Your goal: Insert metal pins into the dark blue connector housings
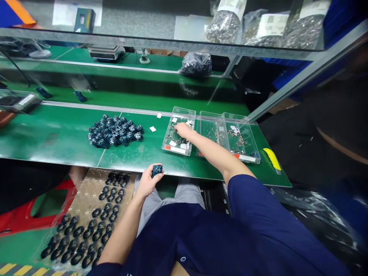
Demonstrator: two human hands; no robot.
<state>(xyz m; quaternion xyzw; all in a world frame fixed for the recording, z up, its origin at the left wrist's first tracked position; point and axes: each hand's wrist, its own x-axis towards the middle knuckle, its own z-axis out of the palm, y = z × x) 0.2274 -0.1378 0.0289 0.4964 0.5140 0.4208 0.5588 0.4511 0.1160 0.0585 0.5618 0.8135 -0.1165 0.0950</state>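
My left hand [148,180] is closed around a small dark blue part with metal bits [157,170], held just off the table's front edge. Farther forward, my right hand [184,130] reaches into a clear plastic tray [179,111] that holds small metal pieces and white paper scraps. Its fingertips are down among the pieces, and what they pinch, if anything, is too small to make out. A heap of similar dark blue parts [115,131] lies on the green table [69,143] to the left of the tray.
Two more clear trays [212,115] with small metal pieces stand to the right. A yellow box cutter [271,160] lies near the right edge. Below left, black rings [83,234] lie in rows on cardboard. Bags of metal pieces [227,23] sit on the shelf overhead.
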